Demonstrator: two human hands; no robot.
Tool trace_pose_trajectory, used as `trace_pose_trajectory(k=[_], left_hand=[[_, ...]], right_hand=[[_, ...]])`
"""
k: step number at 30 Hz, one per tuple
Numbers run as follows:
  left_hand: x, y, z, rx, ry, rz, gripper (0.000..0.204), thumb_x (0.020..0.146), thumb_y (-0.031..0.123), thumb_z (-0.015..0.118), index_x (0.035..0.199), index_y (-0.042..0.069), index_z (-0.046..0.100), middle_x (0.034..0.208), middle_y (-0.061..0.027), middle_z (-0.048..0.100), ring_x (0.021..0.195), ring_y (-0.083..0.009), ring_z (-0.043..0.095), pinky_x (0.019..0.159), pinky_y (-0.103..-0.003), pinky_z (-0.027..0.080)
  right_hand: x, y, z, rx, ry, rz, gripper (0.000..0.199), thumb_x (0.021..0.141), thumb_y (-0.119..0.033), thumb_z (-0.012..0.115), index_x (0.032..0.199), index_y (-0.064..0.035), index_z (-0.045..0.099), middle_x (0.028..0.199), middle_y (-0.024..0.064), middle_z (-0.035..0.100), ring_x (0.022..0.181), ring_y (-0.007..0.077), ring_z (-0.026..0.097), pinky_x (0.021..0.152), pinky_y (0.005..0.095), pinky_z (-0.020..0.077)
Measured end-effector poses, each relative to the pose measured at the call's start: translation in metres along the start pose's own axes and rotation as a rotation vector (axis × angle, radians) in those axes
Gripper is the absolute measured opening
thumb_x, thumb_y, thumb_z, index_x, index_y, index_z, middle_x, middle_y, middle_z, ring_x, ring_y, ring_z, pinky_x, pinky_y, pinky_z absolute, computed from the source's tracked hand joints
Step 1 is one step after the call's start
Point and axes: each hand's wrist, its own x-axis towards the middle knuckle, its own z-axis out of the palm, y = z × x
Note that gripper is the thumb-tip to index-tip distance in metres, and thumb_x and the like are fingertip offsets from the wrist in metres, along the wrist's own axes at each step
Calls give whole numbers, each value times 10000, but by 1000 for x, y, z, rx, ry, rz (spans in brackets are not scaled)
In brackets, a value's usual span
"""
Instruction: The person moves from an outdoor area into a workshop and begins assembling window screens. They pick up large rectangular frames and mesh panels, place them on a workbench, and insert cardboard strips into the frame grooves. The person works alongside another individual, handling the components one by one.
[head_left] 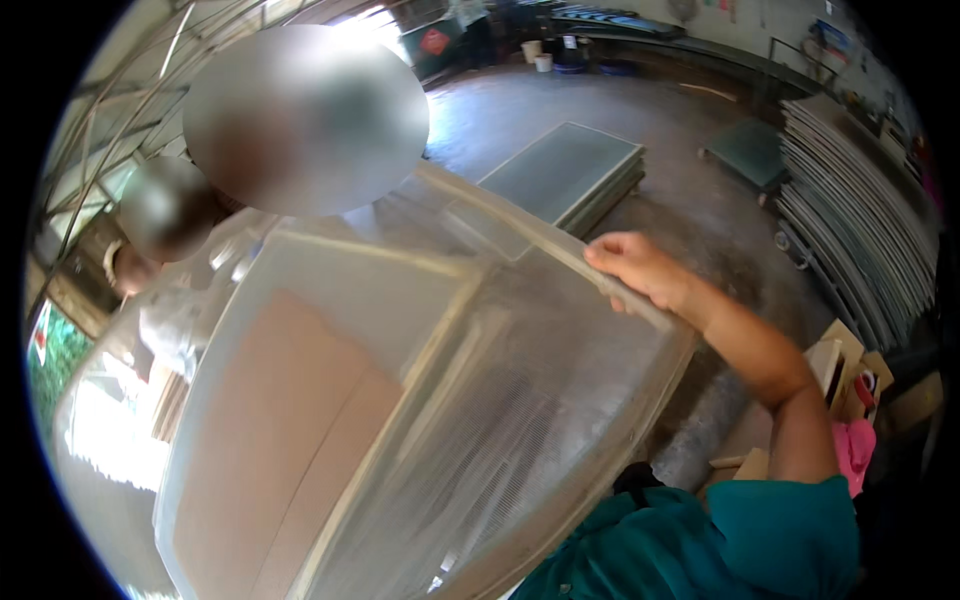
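My right hand (637, 270) is closed round the edge of a pale-framed mesh panel (545, 238), thumb on top and fingers curled under. The panel is tilted, and its see-through mesh spreads down toward my body. Left of it, a second framed mesh panel (370, 252) lies over a brown board (285, 430) that shows through the mesh. Whether the two panels touch cannot be made out. My left hand does not show.
Flat panels (565, 165) are stacked on the floor ahead. A tall stack of panels (850, 215) stands at right, near a green wheeled platform (745, 152). Open cardboard boxes (845, 365) and a pink item (855, 450) sit close on my right. People, partly blurred, are at the far left.
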Motion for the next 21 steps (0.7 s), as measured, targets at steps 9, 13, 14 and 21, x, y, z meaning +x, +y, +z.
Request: trace_pose_trajectory(k=[9, 13, 14, 21], left_hand=[[-68, 125, 232, -1070, -692, -373, 432, 823, 307, 547, 1131, 16, 461, 863, -148, 559, 850, -237, 596, 667, -342, 519], [-132, 221, 357, -1328, -1090, -495, 405, 832, 305, 530, 1106, 12, 476, 814, -130, 563, 831, -227, 601, 640, -327, 524], [-160, 246, 395, -1207, -1041, -456, 424, 830, 324, 542, 1105, 10, 464, 793, -111, 550, 768, -205, 581, 607, -310, 513], [-308, 328, 588, -993, -1198, -447, 388, 845, 237, 602, 1118, -6, 471, 787, -34, 534, 599, -108, 518, 532, -235, 460]], right_hand=[[-52, 218, -131, 590, 540, 77, 386, 874, -418, 504, 881, -39, 576, 649, 44, 537, 454, 136, 495, 390, 264, 413], [-65, 327, -163, 782, 631, 378, 382, 875, -414, 503, 929, -46, 588, 702, 60, 555, 561, 161, 535, 466, 292, 449], [-70, 350, -173, 858, 619, 460, 383, 876, -409, 504, 955, -45, 591, 740, 78, 570, 614, 179, 556, 506, 310, 469], [-112, 368, -202, 1030, 737, 689, 469, 876, -447, 467, 1137, -67, 555, 1096, 127, 575, 943, 262, 552, 808, 377, 453]])
